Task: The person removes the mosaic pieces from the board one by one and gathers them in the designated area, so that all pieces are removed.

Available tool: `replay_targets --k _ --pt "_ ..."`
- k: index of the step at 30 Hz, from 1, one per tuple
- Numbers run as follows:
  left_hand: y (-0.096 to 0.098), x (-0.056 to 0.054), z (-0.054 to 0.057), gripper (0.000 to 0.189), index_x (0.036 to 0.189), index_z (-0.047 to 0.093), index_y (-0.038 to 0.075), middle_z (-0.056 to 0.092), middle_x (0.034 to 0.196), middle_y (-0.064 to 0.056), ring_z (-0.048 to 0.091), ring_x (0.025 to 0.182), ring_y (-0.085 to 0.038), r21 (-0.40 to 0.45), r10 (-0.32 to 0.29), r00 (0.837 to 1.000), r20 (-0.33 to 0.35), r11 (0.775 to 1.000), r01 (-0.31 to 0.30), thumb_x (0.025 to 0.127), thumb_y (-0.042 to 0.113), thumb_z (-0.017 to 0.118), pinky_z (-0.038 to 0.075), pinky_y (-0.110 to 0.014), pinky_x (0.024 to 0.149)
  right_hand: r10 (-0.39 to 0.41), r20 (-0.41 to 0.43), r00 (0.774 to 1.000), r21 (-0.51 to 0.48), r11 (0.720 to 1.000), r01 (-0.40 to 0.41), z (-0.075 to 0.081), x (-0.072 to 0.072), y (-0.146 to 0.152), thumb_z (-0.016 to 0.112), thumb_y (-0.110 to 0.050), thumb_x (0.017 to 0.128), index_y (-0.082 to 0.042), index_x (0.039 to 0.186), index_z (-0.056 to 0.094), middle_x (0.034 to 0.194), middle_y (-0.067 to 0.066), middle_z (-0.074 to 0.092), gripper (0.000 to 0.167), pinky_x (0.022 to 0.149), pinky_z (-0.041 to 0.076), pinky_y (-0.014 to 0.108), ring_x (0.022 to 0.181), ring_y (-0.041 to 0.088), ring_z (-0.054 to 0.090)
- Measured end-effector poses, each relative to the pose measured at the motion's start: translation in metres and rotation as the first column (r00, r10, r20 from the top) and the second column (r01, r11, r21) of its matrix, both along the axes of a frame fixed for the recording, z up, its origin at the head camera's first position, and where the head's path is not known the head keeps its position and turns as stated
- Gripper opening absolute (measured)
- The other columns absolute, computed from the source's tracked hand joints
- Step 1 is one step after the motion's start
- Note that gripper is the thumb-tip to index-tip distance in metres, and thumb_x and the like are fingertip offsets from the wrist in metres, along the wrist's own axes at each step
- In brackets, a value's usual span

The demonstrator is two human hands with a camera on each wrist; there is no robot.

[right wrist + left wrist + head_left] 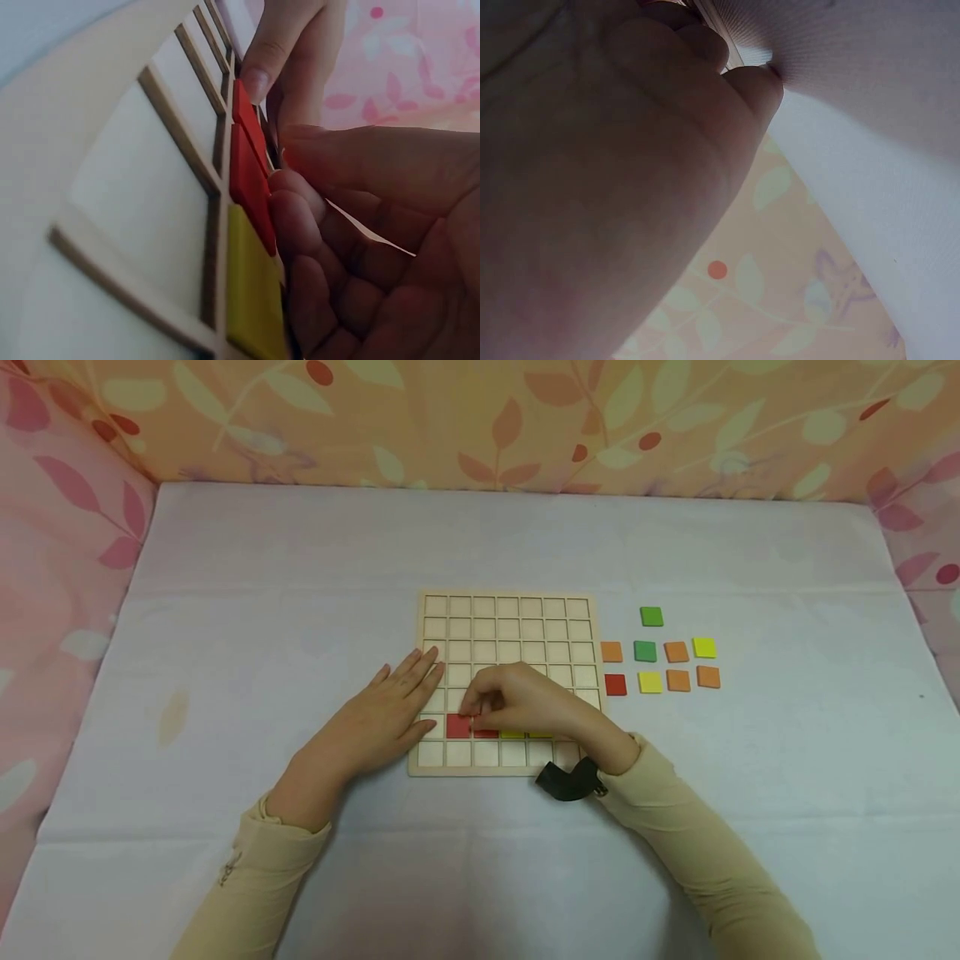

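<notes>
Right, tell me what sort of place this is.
Probably a screened-off indoor workspace, perhaps for puzzles: a white cloth laid flat, leaf-patterned hangings around the back and sides, and a gridded board with coloured tiles.

One board [507, 628], thirteen visible tiles [652, 616]

White tablecloth [300, 543] (creased), leafy backdrop [450, 427]

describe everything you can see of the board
The board is pale, square and wooden-looking, flat on the white cloth. Thin raised strips divide it into seven rows of seven shallow cells within a plain rim. The second row from the person holds red tiles and yellow tiles, partly hidden. The left hand rests on the board's left side; the right hand covers several cells, its fingers at the red tiles.
</notes>
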State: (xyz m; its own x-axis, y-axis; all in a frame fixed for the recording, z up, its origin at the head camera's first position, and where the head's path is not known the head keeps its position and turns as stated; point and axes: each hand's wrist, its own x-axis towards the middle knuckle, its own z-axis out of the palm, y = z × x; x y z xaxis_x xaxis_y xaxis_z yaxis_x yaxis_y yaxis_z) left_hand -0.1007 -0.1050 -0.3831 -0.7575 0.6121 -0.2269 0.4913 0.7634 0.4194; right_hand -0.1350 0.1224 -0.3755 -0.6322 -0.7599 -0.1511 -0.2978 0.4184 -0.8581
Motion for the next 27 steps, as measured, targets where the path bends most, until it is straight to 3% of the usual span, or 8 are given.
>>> replay_targets --k 18,27 --pt "-0.0001 -0.0006 -0.0014 0.067 0.150 0.019 0.002 0.006 0.158 -0.011 0.002 0.144 -0.025 -0.002 -0.008 1.000 -0.018 1.000 0.008 0.097 0.028 0.051 0.013 -0.053 0.112 -0.004 -0.096 0.995 0.045 0.999 0.009 -0.0072 0.0000 -0.0029 0.072 -0.008 0.080 -0.009 0.090 0.072 0.078 -0.006 0.059 0.011 0.063 0.047 0.023 0.070 0.007 0.054" --pt "-0.0007 -0.0006 -0.0022 0.066 0.150 0.019 0.002 0.006 0.158 -0.011 0.002 0.144 -0.025 0.003 -0.008 1.000 -0.016 1.000 0.008 0.097 0.028 0.051 0.013 -0.053 0.112 -0.016 -0.063 0.998 0.010 1.000 0.017 -0.0082 0.0003 -0.0024 0.072 -0.005 0.079 -0.009 0.089 0.071 0.078 -0.006 0.060 0.010 0.062 0.047 0.024 0.068 0.008 0.054"
